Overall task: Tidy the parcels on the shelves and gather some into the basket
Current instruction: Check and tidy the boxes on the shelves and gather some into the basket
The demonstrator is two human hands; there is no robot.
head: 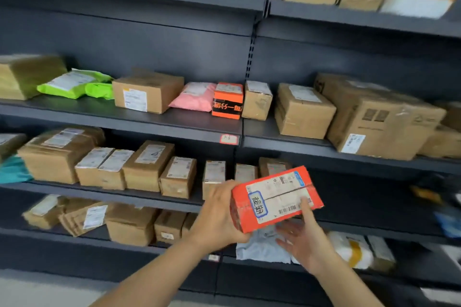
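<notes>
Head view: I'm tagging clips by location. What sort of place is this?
Probably a parcel pickup point: dark metal shelves packed with labelled cardboard boxes and plastic mailers, a slot tag on a shelf edge, and a labelled orange parcel held by the left hand and right hand.

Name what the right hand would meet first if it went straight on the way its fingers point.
The right hand holds the orange box, so that comes first. Beyond it, probably the small cardboard parcels on the shelf behind, though depth is unclear.
</notes>
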